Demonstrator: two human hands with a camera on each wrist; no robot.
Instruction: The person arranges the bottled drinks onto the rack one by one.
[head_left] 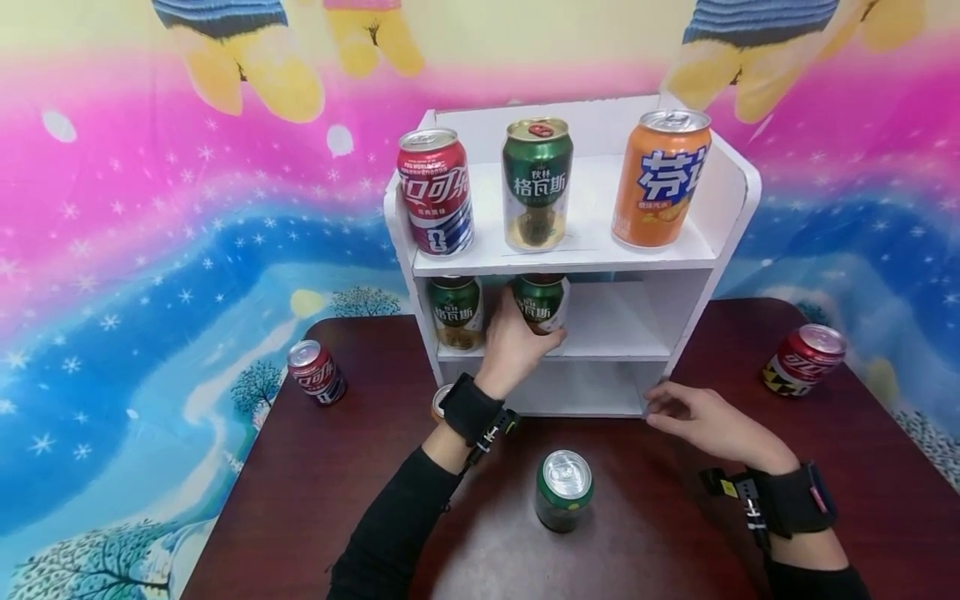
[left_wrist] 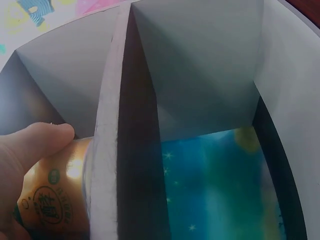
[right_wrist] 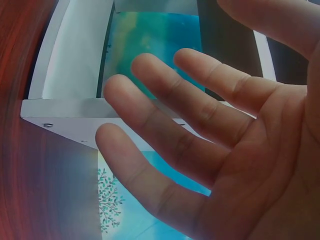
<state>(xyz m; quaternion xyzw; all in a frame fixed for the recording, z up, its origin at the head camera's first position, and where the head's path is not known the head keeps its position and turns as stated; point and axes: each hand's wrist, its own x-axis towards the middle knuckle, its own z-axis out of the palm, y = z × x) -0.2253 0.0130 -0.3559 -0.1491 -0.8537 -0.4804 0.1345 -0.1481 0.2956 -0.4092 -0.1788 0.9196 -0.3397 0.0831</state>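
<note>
In the head view, my left hand grips a green-and-gold drink can at the middle shelf of a white shelf unit. Its thumb lies along the can's golden side in the left wrist view. Beside it on the same shelf, to the left, stands a matching green can. My right hand holds nothing, its fingertips close to the unit's lower right corner. Its fingers are spread and relaxed in the right wrist view.
The top shelf holds a red cola can, a green can and an orange can. On the dark table stand red cans at left and right, and a green can in front. Another can is partly behind my left wrist.
</note>
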